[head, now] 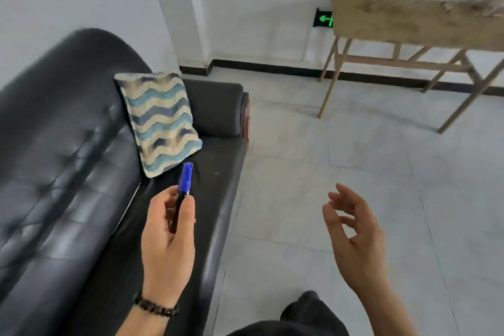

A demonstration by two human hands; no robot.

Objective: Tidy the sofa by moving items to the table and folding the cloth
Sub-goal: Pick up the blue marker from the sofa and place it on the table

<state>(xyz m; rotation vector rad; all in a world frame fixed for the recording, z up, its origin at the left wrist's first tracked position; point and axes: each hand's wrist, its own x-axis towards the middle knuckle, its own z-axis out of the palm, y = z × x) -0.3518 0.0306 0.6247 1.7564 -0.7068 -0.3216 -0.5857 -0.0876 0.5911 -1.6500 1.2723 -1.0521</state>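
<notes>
Head view of a black leather sofa [68, 144] along the left and a tiled floor [341, 161] on the right. The left grip [169, 237] is clenched around a pen [183, 188], fingers and thumb curled on its dark barrel; the blue cap points up and away, over the near part of the sofa seat. A dark beaded bracelet [155, 308] circles the left wrist. The right grip [354, 237] is released: fingers spread and loosely bent, holding nothing, raised over the floor well right of the sofa edge.

A cloth [159, 120] with wavy blue, navy and cream bands stands on the seat, tilted back against the backrest, just beside the far armrest [218, 106]. Whether it is a folded cloth or a padded cushion cannot be told.

A wooden desk [403, 24] on slanted legs stands at far right, well apart from the sofa. A blurred pale item [474, 8] lies on its right end; its kind cannot be told. A green arrow sign [323, 18] glows on the wall beside the desk's left edge. A dark trouser leg [300, 319] shows at the bottom edge.
</notes>
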